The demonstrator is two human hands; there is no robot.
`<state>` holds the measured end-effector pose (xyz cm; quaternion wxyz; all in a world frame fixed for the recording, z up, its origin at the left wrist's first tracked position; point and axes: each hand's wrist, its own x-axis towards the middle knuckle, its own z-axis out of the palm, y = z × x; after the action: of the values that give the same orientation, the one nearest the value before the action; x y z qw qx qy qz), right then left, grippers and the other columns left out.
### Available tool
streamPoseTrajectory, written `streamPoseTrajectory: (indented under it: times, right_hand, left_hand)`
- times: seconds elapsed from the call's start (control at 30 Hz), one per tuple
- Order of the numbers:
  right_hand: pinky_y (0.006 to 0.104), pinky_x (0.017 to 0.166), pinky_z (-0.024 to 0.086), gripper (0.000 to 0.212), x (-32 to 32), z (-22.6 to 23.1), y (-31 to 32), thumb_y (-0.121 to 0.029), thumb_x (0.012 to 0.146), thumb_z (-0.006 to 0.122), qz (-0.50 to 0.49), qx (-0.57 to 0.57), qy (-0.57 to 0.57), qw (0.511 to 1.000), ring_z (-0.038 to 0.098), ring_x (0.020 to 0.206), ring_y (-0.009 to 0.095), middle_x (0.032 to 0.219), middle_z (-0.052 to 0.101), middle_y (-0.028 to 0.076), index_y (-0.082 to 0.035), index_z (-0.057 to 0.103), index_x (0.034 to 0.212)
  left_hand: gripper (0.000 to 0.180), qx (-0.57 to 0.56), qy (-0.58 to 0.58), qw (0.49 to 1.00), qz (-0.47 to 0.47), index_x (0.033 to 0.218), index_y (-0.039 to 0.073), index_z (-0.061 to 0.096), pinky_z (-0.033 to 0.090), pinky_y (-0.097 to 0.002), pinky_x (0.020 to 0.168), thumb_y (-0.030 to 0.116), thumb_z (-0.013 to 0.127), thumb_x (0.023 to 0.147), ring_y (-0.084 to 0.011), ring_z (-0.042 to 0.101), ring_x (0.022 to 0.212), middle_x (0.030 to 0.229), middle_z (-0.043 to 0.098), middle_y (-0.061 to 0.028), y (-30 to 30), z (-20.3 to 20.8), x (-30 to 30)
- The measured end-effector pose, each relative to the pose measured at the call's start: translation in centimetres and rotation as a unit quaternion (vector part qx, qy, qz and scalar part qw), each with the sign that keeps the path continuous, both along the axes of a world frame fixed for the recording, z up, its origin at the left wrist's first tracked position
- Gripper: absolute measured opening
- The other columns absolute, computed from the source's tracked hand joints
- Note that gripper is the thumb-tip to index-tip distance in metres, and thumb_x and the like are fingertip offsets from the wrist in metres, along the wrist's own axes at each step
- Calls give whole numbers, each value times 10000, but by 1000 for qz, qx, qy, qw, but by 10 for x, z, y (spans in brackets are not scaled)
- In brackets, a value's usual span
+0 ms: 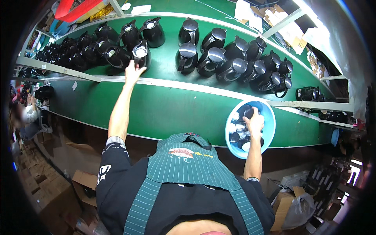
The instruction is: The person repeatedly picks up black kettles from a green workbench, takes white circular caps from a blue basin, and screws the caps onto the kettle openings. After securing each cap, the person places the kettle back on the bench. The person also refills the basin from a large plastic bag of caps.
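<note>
My left hand (pixel 134 73) is stretched far forward, its fingers closed on the near side of a black jug (pixel 144 58), at its handle. That jug has an open top with a pale inside. My right hand (pixel 255 122) reaches into a light blue basin (pixel 270 117) at the right, its fingers round a black lid (pixel 248 112). Several black and white lid parts (pixel 234 137) lie in the basin below and beside the hand.
Many open black jugs (pixel 116 58) crowd the left of the green shelf. Several jugs with grey lids (pixel 187 51) stand right of centre. A pale metal rail (pixel 188 87) runs between shelf and near green bench (pixel 172 113). Another person (pixel 29 115) sits far left. Cardboard boxes (pixel 84 182) lie below.
</note>
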<state>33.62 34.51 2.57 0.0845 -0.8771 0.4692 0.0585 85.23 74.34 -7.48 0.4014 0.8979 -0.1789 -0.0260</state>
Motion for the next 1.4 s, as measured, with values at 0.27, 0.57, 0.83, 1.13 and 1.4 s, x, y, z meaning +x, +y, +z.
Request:
streamPoseTrajectory:
  times: [0.27, 0.57, 0.83, 1.13, 1.4]
  right_hand:
    - [403, 1040, 573, 836, 97, 55, 110, -253, 779, 943, 21, 422, -402, 812, 680, 1220, 291, 1337, 663, 201, -73, 525, 1479]
    - [437, 1086, 545, 809, 127, 63, 153, -96, 737, 908, 287, 319, -407, 806, 629, 1279, 379, 1388, 620, 222, -95, 556, 1465]
    - [451, 1084, 536, 661, 105, 52, 140, -71, 820, 774, 494, 67, -334, 800, 589, 1313, 426, 1462, 542, 247, -226, 598, 1438]
    - [439, 1026, 601, 629, 105, 56, 135, -7, 816, 713, 657, -9, -325, 680, 549, 1373, 437, 1531, 470, 246, -242, 610, 1389]
    - [443, 1035, 589, 670, 115, 63, 120, -36, 820, 710, 698, -18, -307, 647, 535, 1384, 435, 1539, 457, 250, -250, 568, 1439]
  left_hand:
    - [396, 88, -16, 985, -146, 831, 53, 599, 490, -411, 604, 324, 885, 792, -285, 612, 606, 661, 597, -95, -32, 101, -156]
    - [232, 142, -133, 908, -370, 884, 107, 613, 543, -458, 621, 200, 809, 803, -343, 693, 656, 708, 673, -114, -50, 167, -237]
    - [251, 141, -12, 877, -459, 937, 75, 746, 551, -405, 682, 183, 852, 736, -323, 701, 681, 751, 708, -152, -64, 189, -215]
    - [342, 225, 253, 733, -590, 868, 60, 731, 475, -328, 607, 292, 917, 700, -140, 604, 625, 679, 681, -1, -92, 198, -171]
    - [359, 144, 325, 704, -615, 876, 44, 728, 469, -293, 638, 278, 934, 700, -97, 580, 664, 711, 674, 20, -95, 188, -161]
